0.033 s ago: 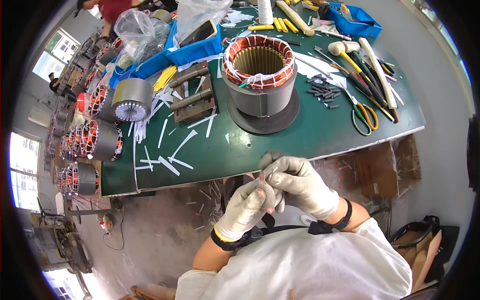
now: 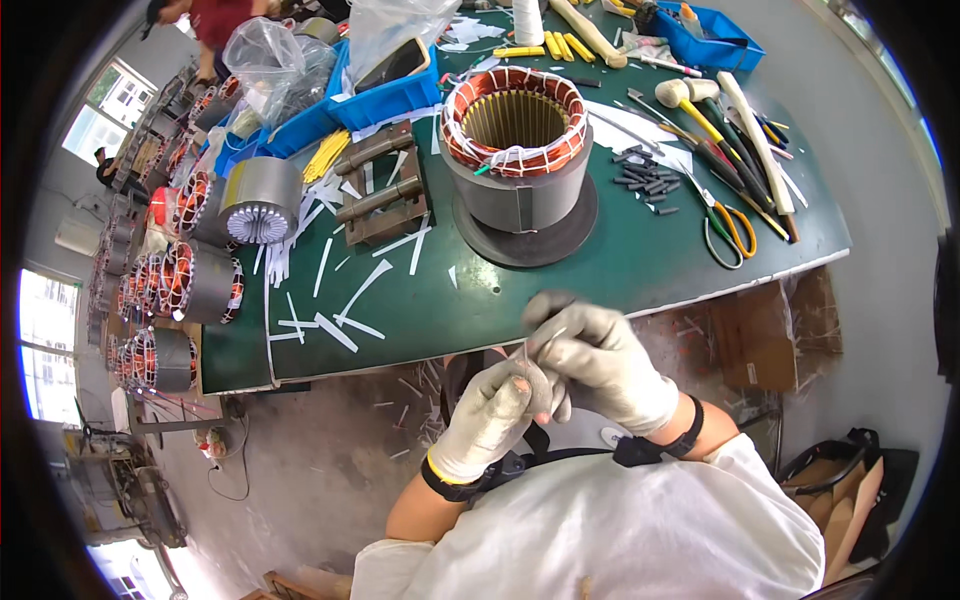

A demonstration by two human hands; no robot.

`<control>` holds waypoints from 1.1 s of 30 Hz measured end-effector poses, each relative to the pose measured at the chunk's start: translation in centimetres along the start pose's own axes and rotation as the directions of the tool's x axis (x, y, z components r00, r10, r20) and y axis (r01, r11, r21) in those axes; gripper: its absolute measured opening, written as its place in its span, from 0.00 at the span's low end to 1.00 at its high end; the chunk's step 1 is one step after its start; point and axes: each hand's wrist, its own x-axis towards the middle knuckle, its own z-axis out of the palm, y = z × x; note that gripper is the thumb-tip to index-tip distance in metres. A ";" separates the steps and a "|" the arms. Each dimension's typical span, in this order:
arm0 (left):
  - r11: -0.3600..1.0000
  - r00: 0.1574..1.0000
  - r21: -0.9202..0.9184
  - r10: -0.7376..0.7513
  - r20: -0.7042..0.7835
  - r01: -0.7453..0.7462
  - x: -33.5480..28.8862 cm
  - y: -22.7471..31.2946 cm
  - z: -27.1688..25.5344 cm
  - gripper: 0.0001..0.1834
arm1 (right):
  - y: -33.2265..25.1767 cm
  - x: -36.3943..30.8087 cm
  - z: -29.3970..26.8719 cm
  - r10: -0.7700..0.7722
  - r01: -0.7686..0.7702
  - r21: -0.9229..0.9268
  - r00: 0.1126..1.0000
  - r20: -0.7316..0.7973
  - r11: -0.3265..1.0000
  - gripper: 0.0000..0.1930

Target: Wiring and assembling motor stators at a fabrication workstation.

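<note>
My left hand (image 2: pixel 492 415), in a worn white glove, is closed with thumb and fingers pinched together in front of my body. Close against it, my gloved right hand (image 2: pixel 590 362) is closed too, its fingertips meeting the left ones. A thin sliver shows at the fingertips, too small to name. Beyond the hands, a motor stator (image 2: pixel 515 195) stands upright on a round dark turntable (image 2: pixel 525 250). Its copper winding (image 2: pixel 552 158) is laced with white cord around the top, and yellowish slot liners line the bore. Neither hand touches it.
The green workbench (image 2: pixel 640 270) carries white paper strips (image 2: pixel 362 290), a metal fixture (image 2: pixel 385 205), black sleeve pieces (image 2: pixel 640 178), scissors (image 2: pixel 740 232), a mallet (image 2: pixel 680 95) and blue bins (image 2: pixel 400 80). More stators (image 2: pixel 195 280) stand at the left. A person (image 2: pixel 215 25) is at the far left.
My right fingers have lifted and shifted slightly against the left hand, with some blur. A short white end shows at the right fingers. My left hand stays nearly in place.
</note>
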 end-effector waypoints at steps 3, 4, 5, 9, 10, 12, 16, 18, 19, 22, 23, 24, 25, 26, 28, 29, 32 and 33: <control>0.990 0.995 0.141 0.019 -0.101 -0.005 1.0 0.4 0.0 0.22 | -1.4 1.1 1.3 -0.521 0.600 0.291 0.797 -0.306 0.745 0.10; 0.972 0.983 0.234 0.034 -0.180 0.009 1.0 0.7 -0.3 0.21 | -3.0 0.4 -0.1 -0.486 0.426 0.529 0.874 -0.030 0.734 0.09; 0.955 0.980 0.296 0.084 -0.178 -0.028 0.9 0.3 -1.3 0.17 | -3.9 -0.3 -1.0 -0.361 0.343 0.368 0.932 -0.021 0.864 0.08; 0.775 0.937 0.602 0.040 -0.347 0.190 2.1 1.4 0.2 0.11 | -4.3 -0.1 -0.8 -0.463 0.338 -0.603 0.885 -0.059 0.723 0.09; 0.776 0.938 0.601 0.034 -0.346 0.194 2.4 1.4 0.1 0.11 | -4.3 -0.1 -0.8 -0.475 0.328 -0.644 0.878 -0.062 0.691 0.10; 0.454 0.964 0.881 0.150 -0.220 0.131 2.5 1.3 0.0 0.09 | -3.9 0.2 -0.8 -0.564 0.352 -0.807 0.825 0.028 0.475 0.10; 0.290 0.976 0.956 0.185 -0.111 0.053 2.2 1.9 -1.0 0.08 | -3.0 0.7 -1.0 -0.491 0.266 -0.927 0.865 0.107 0.266 0.11; 0.231 0.956 0.972 0.292 -0.025 -0.045 2.3 2.1 -1.1 0.06 | -2.4 0.7 -1.0 -0.488 0.262 -0.924 0.867 0.100 0.277 0.09; 0.271 0.944 0.962 0.325 -0.058 -0.034 2.2 2.2 -1.1 0.05 | -2.1 0.8 -1.0 -0.484 0.234 -0.924 0.873 0.063 0.303 0.09; 0.414 0.904 0.909 0.404 -0.142 -0.042 1.9 1.9 -1.1 0.05 | -0.9 0.8 -0.3 -0.425 0.187 -0.828 0.902 -0.068 0.529 0.05; 0.553 0.888 0.830 0.413 -0.201 -0.070 1.8 1.5 -1.5 0.05 | -0.3 0.7 0.0 -0.354 0.155 -0.693 0.922 -0.154 0.704 0.05; 0.675 0.872 0.731 0.414 -0.260 -0.102 1.8 1.2 -1.8 0.05 | 0.3 0.6 0.1 -0.352 0.156 -0.693 0.924 -0.149 0.704 0.05; 0.739 0.887 0.662 0.384 -0.257 -0.129 1.8 1.0 -2.1 0.03 | 0.9 0.5 0.2 -0.257 0.117 -0.494 0.940 -0.226 0.861 0.06; 0.738 0.886 0.662 0.386 -0.258 -0.129 2.0 0.8 -2.6 0.03 | 1.2 0.4 0.2 -0.145 0.070 -0.263 0.949 -0.279 0.962 0.06; 0.704 0.869 0.673 0.460 -0.184 -0.229 2.2 0.4 -3.5 0.06 | -0.1 0.6 -0.2 -0.195 0.091 -0.323 0.932 -0.306 0.942 0.06; 0.851 0.881 0.508 0.336 -0.335 -0.131 1.5 0.2 -3.5 0.12 | -1.2 0.7 0.0 -0.222 0.077 -0.414 0.923 -0.315 0.907 0.07; 0.936 0.922 0.353 0.127 -0.365 0.011 1.6 1.7 -2.4 0.13 | -2.2 1.3 -0.2 -0.373 0.162 -0.623 0.900 -0.224 0.765 0.08; 0.893 0.941 0.449 0.174 -0.289 -0.027 1.8 1.5 -2.8 0.14 | -2.4 1.7 0.0 -0.402 0.205 -0.702 0.907 -0.125 0.682 0.09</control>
